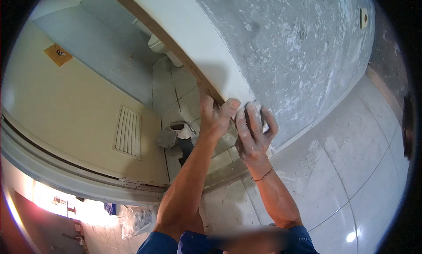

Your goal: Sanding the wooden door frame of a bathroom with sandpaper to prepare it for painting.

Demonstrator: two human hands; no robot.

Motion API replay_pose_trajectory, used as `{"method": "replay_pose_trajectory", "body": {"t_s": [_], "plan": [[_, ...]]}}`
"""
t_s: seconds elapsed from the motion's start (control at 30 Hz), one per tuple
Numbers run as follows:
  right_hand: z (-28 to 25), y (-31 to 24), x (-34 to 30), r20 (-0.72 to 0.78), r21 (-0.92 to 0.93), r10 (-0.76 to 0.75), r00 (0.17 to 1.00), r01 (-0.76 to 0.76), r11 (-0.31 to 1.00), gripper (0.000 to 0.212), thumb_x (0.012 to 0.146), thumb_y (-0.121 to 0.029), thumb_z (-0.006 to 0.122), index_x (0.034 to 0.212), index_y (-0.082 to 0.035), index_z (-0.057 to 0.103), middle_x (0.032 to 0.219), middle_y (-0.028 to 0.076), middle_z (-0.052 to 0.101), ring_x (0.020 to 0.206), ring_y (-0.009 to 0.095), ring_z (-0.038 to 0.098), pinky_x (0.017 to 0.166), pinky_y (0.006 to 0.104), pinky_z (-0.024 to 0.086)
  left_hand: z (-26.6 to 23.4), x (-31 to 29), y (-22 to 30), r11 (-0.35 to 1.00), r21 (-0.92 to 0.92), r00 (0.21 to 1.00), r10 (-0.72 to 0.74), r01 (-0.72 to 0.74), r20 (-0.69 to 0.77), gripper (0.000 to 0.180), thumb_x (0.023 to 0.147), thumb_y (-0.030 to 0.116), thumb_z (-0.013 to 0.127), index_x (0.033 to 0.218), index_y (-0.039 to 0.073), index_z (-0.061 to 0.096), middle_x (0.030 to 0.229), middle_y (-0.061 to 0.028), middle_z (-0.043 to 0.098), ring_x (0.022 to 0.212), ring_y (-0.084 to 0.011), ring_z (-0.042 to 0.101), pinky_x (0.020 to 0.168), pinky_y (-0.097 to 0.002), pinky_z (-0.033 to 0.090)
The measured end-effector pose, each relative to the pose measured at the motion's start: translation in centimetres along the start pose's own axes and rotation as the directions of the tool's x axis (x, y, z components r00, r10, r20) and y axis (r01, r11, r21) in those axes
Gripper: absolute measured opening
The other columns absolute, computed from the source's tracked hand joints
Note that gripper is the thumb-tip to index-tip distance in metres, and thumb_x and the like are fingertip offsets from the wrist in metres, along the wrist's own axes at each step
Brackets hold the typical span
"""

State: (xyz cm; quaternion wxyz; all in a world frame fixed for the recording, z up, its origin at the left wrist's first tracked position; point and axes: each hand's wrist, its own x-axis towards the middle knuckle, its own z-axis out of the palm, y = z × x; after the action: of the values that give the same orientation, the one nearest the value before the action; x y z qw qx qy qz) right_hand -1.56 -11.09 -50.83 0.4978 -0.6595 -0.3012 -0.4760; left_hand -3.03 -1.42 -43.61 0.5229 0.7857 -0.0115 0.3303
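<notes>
The dusty left hand (214, 118) is clasping the narrow brown edge strip (183, 61), its thumb lying on the flat white wall face (195, 34) stretching away beyond both hands. The dusty right hand (254, 137) is curving its fingers at that face's near corner, beside the mottled grey wall (299, 47); I cannot tell whether it is grasping anything.

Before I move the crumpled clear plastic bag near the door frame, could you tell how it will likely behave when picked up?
The plastic bag will probably be floppy, since its thin-looking film lies in creases. It may be light, being mostly see-through, though its contents are unclear. Its shiny surface might slip slightly.
</notes>
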Motion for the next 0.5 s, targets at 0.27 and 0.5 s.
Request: {"method": "replay_pose_trajectory", "body": {"t_s": [0.27,0.5], "plan": [[0.2,-0.1,-0.8,-0.035,0.078,0.030,0.999,-0.027,0.997,0.044,0.062,-0.002,0.060,0.105,-0.011,0.065,0.113,0.009,0.043,0.105,0.031,0.037,0.086,0.0365,0.040,-0.6,-0.2,-1.2,0.970,-0.221,0.994,-0.090,0.103,0.068,0.097,0.073,0.050,0.068,0.137,0.002,0.013,0.120,-0.0081,0.041,0.109,-0.0182,0.044,0.092,-0.0307,0.039],[-0.5,0.9,-2.6,0.044,0.066,0.028,0.999,-0.031,0.997,0.040,0.064,-0.003,0.063,0.104,-0.010,0.065,0.111,0.009,0.043,0.103,0.030,0.037,0.085,0.0360,0.038,-0.9,-0.2,-1.8,0.962,-0.250,0.991,-0.086,0.109,0.102,0.093,0.080,0.047,0.062,0.141,0.005,0.006,0.129,-0.0081,0.036,0.115,-0.0184,0.040,0.097,-0.0310,0.034]]}}
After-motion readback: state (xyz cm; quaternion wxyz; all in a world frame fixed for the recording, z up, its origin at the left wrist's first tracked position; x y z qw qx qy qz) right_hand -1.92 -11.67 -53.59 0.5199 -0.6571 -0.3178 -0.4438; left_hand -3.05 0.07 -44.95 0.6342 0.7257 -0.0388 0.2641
